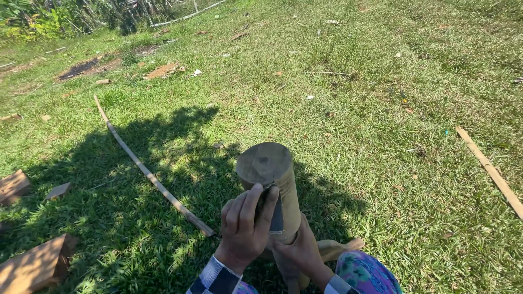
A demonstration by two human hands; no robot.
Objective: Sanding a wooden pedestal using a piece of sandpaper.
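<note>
1. Bamboo section upright on grass, near frame bottom.
2. Left hand clenched around dark blade, pressed against bamboo.
3. Right hand gripping bamboo lower down.

The log's base and the blade's handle are hidden by both hands.

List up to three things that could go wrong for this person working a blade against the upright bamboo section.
1. The blade lies against the bamboo just above the right hand steadying it; a slip might cut those fingers.
2. Only that hand holds the bamboo upright on grass, so it could tip.
3. The left hand grips close to the blade.
</note>
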